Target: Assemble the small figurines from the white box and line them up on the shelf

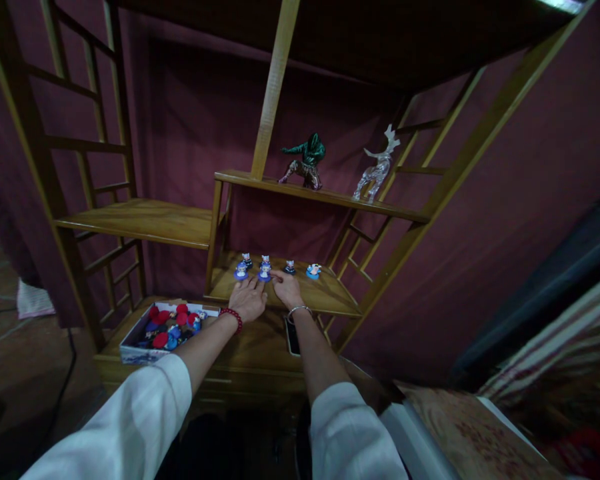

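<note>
On the low wooden shelf, my left hand lies palm down with its fingers stretched out. Its fingertips are just in front of a small purple-based figurine. From the other side my right hand reaches in, index finger extended to the same figurine's right side, seemingly touching it. Another purple-based figurine stands to the left. Behind these two are a dark-based figurine and a similar figurine. To the right stand a dark figurine and a blue-based figurine.
An open box of red, blue and dark figurines sits on the cabinet at lower left. A phone lies under my right forearm. On the upper shelf stand a green hooded statue and a clear deer figure.
</note>
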The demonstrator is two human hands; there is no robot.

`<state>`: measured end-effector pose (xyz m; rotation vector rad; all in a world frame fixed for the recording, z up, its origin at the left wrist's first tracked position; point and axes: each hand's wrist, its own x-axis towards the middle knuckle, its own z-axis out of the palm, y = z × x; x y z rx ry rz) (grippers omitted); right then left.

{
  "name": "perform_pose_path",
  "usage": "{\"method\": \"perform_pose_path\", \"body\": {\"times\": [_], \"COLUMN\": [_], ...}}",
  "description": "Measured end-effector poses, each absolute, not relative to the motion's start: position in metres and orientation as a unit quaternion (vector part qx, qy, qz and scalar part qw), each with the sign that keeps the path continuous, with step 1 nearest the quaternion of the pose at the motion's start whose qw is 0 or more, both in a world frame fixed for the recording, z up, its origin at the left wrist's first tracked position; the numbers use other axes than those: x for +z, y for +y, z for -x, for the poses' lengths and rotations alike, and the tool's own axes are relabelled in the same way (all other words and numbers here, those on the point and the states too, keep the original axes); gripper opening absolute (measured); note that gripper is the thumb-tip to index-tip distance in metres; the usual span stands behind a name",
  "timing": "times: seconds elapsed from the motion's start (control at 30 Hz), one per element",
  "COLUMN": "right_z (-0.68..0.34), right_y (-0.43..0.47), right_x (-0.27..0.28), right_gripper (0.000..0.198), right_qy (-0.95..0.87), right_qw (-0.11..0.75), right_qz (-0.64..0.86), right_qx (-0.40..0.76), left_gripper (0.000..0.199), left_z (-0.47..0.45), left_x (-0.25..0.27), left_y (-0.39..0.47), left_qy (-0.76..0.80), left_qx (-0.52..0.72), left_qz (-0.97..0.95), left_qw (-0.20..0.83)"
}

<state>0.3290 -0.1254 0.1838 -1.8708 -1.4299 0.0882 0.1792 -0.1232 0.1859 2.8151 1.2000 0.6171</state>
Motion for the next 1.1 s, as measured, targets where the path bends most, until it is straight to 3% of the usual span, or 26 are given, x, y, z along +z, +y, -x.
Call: {"method": "perform_pose_path", "body": {"times": [0.6, 1.1], "right_z": [-0.3241, -0.3263], "right_y": [-0.1299, -0.1318], "right_x": [0.1901, 0.1855], "right_gripper": [0.033, 0.034], "right_qy": [-0.543, -0.538], "right_qw": [0.356, 0.387], "right_qz": [0.760, 0.749], "right_qx": [0.014, 0.006], "left_gripper": [0.047, 0.047], "left_z": [-0.1786, -0.1785], "left_x": [0.1891, 0.1890], "left_y": [-0.1252, -0.1257], "left_qy": [0.387, 0.389], "left_qx": [0.182, 0.181], "left_qz": [-0.903, -0.903], "left_qw": [0.026, 0.023]}}
